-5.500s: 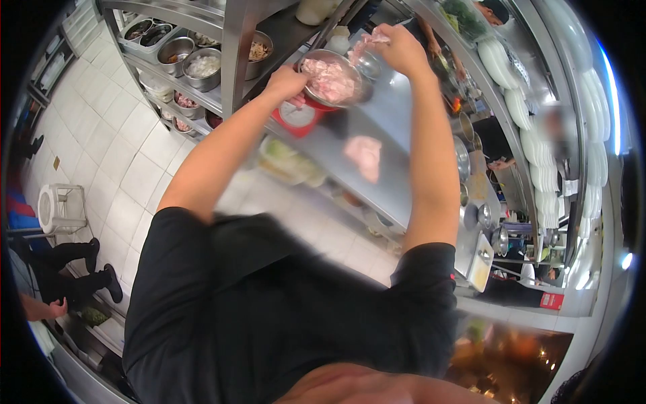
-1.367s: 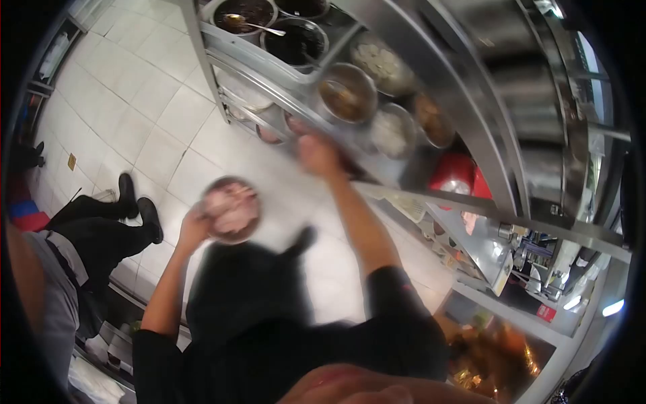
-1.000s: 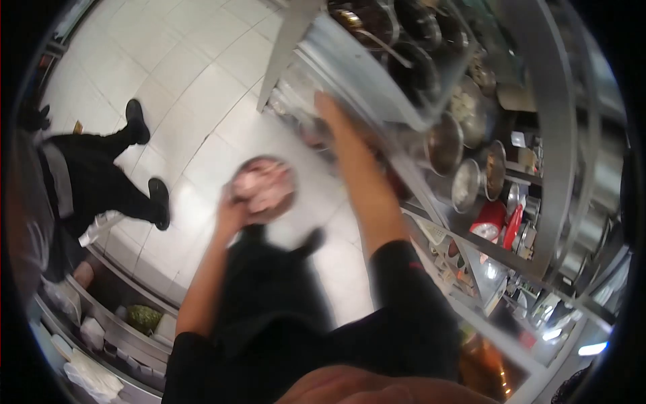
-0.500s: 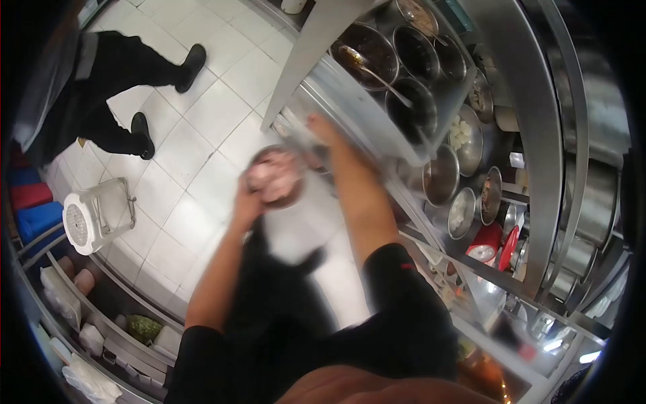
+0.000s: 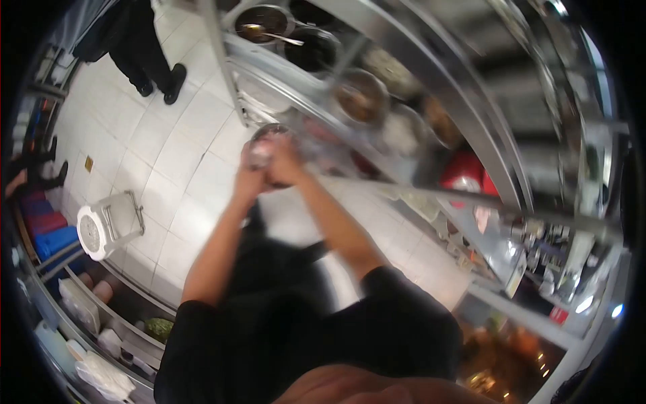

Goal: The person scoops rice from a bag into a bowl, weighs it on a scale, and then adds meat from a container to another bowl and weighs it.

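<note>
A round metal bowl point(image 5: 272, 126) of pale pink pieces that look like raw meat point(image 5: 264, 149) is out in front of me, above the floor. My left hand point(image 5: 252, 178) grips its near left side. On the right side of the same bowl lies my right hand point(image 5: 285, 164), its fingers closed at the rim and blurred by motion. Just beyond the bowl stands the metal frame of the counter point(image 5: 243, 111).
Metal pots of dark sauce point(image 5: 306, 50) and bowls of food point(image 5: 360, 97) fill the counter on my right. A white stool point(image 5: 101, 229) stands on the tiled floor at left. Another person's dark-clad legs point(image 5: 145, 50) are at the upper left. A red container point(image 5: 463, 174) sits farther right.
My right hand has come back from the counter front to the bowl, which my left hand was holding alone. The view has swung to the right, and the other person's legs have shifted.
</note>
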### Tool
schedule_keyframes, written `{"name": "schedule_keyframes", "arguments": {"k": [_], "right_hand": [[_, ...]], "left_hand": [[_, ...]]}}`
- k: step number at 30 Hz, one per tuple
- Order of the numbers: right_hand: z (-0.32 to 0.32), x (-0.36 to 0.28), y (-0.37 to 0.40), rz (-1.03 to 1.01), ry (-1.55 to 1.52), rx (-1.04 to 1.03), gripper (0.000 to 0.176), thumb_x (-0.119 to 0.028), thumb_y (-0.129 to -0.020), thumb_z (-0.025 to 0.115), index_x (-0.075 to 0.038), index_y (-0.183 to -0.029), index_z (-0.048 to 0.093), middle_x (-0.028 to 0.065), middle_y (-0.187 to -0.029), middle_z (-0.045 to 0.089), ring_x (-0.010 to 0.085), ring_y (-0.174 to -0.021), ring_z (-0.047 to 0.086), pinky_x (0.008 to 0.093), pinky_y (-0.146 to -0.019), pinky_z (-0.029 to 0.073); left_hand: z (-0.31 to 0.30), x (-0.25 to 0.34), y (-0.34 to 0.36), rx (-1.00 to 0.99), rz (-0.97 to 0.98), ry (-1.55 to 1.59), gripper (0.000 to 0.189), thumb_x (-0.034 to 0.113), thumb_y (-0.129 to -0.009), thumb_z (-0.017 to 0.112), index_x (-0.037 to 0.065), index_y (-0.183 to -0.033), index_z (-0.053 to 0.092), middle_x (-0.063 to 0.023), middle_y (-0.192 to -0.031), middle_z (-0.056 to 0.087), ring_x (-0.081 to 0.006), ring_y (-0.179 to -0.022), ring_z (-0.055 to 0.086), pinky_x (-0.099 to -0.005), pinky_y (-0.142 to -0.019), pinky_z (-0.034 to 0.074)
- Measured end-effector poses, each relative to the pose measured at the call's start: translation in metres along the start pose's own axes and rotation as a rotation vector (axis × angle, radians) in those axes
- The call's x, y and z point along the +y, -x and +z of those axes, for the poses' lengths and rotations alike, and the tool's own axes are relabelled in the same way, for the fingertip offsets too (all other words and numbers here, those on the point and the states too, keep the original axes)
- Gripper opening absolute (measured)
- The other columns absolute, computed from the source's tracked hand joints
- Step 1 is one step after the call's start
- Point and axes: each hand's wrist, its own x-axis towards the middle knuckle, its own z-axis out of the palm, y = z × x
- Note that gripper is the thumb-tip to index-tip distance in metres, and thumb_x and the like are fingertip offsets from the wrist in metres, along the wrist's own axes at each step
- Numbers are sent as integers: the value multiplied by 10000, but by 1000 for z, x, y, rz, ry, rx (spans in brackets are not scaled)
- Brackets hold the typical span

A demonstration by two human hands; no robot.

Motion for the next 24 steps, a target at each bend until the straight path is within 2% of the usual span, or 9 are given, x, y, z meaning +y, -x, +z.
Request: {"name": "schedule_keyframes", "arguments": {"k": [4, 6, 10, 14, 16, 18, 20, 22, 24], "right_hand": [[-12, 77, 76, -10, -240, -83, 468, -233, -688, 653, -192, -1146, 571, 181, -1108, 566, 315, -1025, 549, 401, -873, 440], [-103, 73, 135, 293, -206, -281, 429, -220, -680, 650, -171, -1101, 591, 169, -1029, 599, 328, -969, 566, 410, -830, 450], [-100, 172, 232, -5, -248, 182, 413, -87, -635, 613, -97, -1047, 606, 182, -931, 620, 338, -907, 582, 402, -810, 456], [-211, 184, 338, 149, -590, 446, 537, -154, -575, 688, -99, -1100, 589, 182, -1074, 568, 344, -1012, 529, 388, -867, 431], [-245, 200, 388, 211, -234, 669, 552, -225, -592, 707, -119, -1117, 571, 165, -1033, 551, 326, -980, 533, 431, -831, 441], [-262, 225, 419, 379, -71, 433, 660, -225, -531, 765, -95, -1144, 556, 195, -1069, 563, 361, -1007, 527, 402, -880, 425], [-219, 298, 435, 139, -125, 541, 693, -221, -519, 801, -60, -1142, 544, 174, -1061, 578, 310, -976, 558, 378, -836, 450], [-254, 286, 483, 464, -793, 494, 648, -171, -540, 799, -22, -1116, 542, 120, -1019, 605, 235, -901, 589, 340, -783, 471], [-270, 291, 516, 573, -992, 607, 602, -129, -547, 778, -14, -1094, 553, 92, -986, 614, 210, -875, 590, 330, -762, 475]], "left_hand": [[73, -22, 48, -171, 51, -16, 709, -32, -753, 375, 227, -1386, 188, -101, -1227, 477, -287, -887, 614, -349, -473, 564], [117, -23, 80, -292, -152, -131, 695, -32, -742, 384, 220, -1366, 210, -103, -1224, 474, -273, -886, 614, -360, -491, 568], [222, -32, 132, -411, -201, -70, 682, -61, -724, 388, 215, -1327, 231, -122, -1200, 483, -284, -879, 619, -370, -524, 575], [307, -59, 163, -555, -115, -101, 669, -62, -717, 390, 207, -1313, 244, -126, -1167, 502, -264, -855, 627, -343, -531, 575], [350, -68, 178, -694, -102, -168, 662, -55, -716, 392, 204, -1310, 252, -119, -1156, 508, -258, -841, 628, -341, -518, 572], [398, -68, 193, -796, -93, -221, 655, -48, -715, 394, 201, -1306, 260, -112, -1144, 514, -251, -827, 630, -338, -505, 569], [441, -65, 212, -813, -80, -335, 646, -28, -707, 405, 191, -1301, 274, -109, -1125, 521, -236, -797, 630, -328, -461, 558], [482, -67, 229, -881, -49, -369, 652, -26, -685, 417, 174, -1293, 293, -120, -1097, 530, -234, -754, 632, -328, -424, 546], [517, -76, 233, -975, 15, -489, 657, -37, -668, 419, 160, -1285, 309, -126, -1058, 544, -242, -713, 634, -335, -417, 545]]}}
